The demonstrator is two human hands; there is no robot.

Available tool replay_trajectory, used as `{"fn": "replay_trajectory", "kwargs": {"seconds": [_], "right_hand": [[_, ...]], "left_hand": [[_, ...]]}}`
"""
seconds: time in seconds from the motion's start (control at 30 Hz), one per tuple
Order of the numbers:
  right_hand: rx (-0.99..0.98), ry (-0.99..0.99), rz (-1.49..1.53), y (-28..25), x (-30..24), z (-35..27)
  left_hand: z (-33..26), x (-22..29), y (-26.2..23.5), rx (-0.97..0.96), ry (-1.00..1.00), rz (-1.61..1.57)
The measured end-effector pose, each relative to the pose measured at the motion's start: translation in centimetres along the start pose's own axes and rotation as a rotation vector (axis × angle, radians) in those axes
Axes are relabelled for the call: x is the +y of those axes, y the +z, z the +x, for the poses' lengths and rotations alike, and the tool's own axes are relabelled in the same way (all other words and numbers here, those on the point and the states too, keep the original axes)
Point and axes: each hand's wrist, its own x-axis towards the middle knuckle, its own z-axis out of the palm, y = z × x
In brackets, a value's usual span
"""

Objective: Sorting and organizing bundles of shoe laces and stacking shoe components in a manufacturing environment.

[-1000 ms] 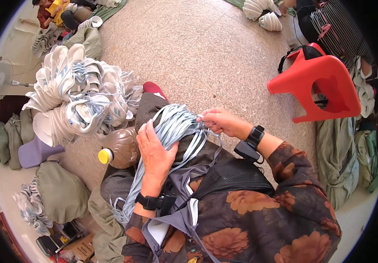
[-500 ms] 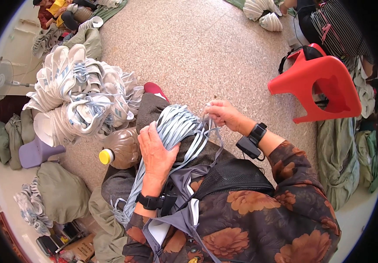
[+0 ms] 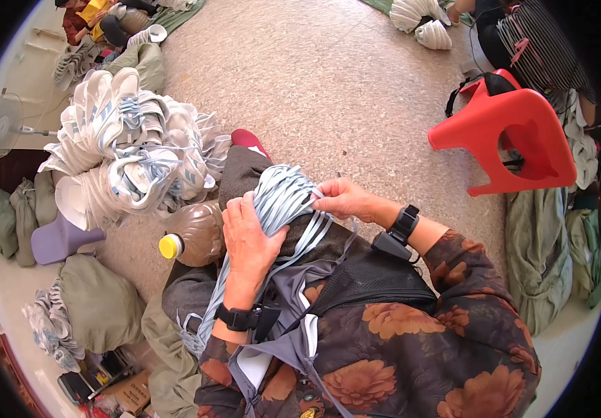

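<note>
A thick bundle of pale blue shoelaces [image 3: 283, 191] is draped across my dark-trousered thigh, its loose ends trailing down beside my left forearm. My left hand [image 3: 248, 233] grips the bundle from the left, fingers over it and thumb along its near side. At the bundle's right edge, my right hand [image 3: 342, 198] pinches some lace between thumb and fingers; the exact strands are hidden. Several laces dangle below that hand. A brown-filled plastic bottle [image 3: 199, 240] with a yellow cap lies right beside my left hand.
To the left, white-and-blue shoes [image 3: 126, 153] are piled up, with a purple stool [image 3: 64, 237] and an olive sack [image 3: 102, 303] nearer. A red stool [image 3: 541, 118] stands at right by green cloth [image 3: 537, 251]. Other people sit at the far left and far right.
My right hand has come left and slightly nearer, from holding a lace out beside the bundle to pinching at the bundle's edge. My left hand stays on the bundle.
</note>
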Motion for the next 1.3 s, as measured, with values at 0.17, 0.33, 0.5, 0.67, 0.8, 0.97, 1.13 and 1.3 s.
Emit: {"fn": "replay_trajectory", "kwargs": {"seconds": [0.17, 0.33, 0.5, 0.67, 0.8, 0.97, 1.13, 1.3], "right_hand": [[-0.144, 0.003, 0.180, -1.6, -1.1, -1.3], [-0.044, 0.038, 0.136, -2.3, -1.3, -2.0], [0.556, -0.158, -0.165, -6.0, -0.8, 1.5], [0.950, -0.191, -0.122, -14.2, 1.4, 6.5], [1.084, -0.254, -0.229, -16.4, 1.4, 8.2], [0.952, -0.150, -0.432, -15.6, 3.1, 8.2], [0.649, 0.060, -0.075, -11.1, 5.9, 5.0], [0.465, 0.132, 0.152, -7.6, 4.9, -0.1]], "left_hand": [[-0.2, -0.4, 0.2, 0.015, 0.009, 0.013], [-0.1, -0.3, 0.2, 0.009, 0.011, 0.032], [-0.1, -0.2, 0.0, -0.008, 0.017, 0.060], [-0.1, -0.1, 0.0, -0.011, 0.021, 0.078], [-0.3, 0.1, -0.2, -0.045, 0.008, 0.044], [-0.5, -1.1, 0.4, -0.032, 0.008, 0.019], [-0.2, -1.1, -0.7, -0.190, -0.144, 0.059], [1.0, -2.6, -0.5, -0.143, 0.023, 0.056]]}}
